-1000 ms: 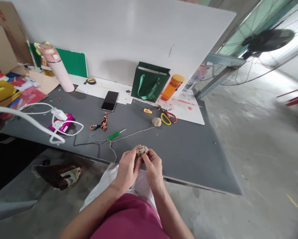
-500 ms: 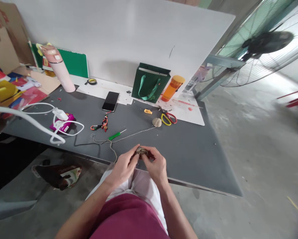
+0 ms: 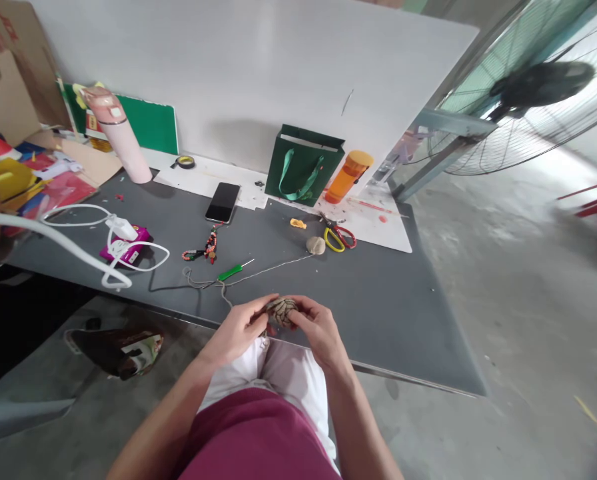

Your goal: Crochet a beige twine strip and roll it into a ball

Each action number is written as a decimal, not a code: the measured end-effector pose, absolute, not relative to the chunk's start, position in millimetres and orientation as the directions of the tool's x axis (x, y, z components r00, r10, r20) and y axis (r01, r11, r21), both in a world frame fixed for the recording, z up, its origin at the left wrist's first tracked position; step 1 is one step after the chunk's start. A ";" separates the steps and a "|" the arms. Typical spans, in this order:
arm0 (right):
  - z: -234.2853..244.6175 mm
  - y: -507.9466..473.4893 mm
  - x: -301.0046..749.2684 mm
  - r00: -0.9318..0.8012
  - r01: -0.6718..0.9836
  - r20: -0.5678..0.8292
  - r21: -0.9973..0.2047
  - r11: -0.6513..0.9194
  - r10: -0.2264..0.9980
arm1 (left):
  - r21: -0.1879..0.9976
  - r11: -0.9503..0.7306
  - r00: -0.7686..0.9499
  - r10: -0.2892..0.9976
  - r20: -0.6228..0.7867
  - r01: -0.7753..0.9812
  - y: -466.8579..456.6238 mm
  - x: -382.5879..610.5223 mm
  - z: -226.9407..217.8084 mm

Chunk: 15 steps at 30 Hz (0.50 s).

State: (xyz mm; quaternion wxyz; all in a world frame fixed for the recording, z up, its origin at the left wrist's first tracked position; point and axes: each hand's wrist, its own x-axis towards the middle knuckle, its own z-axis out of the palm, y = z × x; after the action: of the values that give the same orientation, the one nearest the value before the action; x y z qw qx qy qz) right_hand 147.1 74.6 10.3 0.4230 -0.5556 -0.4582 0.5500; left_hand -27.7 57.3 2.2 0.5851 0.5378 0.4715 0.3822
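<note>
Both hands hold a small round ball wrapped in tan cord (image 3: pixel 280 311) just above the near edge of the dark grey table (image 3: pixel 388 307). My left hand (image 3: pixel 239 327) grips its left side with curled fingers. On the ball's right side my right hand (image 3: pixel 317 328) pinches it with the fingers closed. A thin tan cord (image 3: pixel 268 268) runs across the table from near my hands to a second small tan ball (image 3: pixel 315 245). A green-handled tool (image 3: pixel 231 271) lies beside that cord.
Scissors with yellow and red handles (image 3: pixel 337 237), a phone (image 3: pixel 222 202), a beaded charm (image 3: pixel 203 249), a white charger with cable (image 3: pixel 121 230), a green gift bag (image 3: pixel 302 167), an orange bottle (image 3: pixel 347 176) and a pink flask (image 3: pixel 118 137) sit further back. A large fan (image 3: pixel 533 87) stands at the right.
My hands have dropped slightly toward the table edge and turned the cord ball between the fingers. More of the wrapped side shows now.
</note>
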 end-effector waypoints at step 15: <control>12.8 74.8 148.1 -0.037 -0.129 -0.324 -0.937 -0.326 0.945 | 0.988 0.068 0.140 0.986 -0.088 0.137 59.7 -28.9 12.4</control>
State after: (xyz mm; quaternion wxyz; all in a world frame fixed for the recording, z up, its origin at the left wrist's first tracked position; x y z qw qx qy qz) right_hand 148.1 74.8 12.8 0.4392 -0.5374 -0.3796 0.6117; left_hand -28.9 59.7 12.4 0.5203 0.5472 0.5132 0.4079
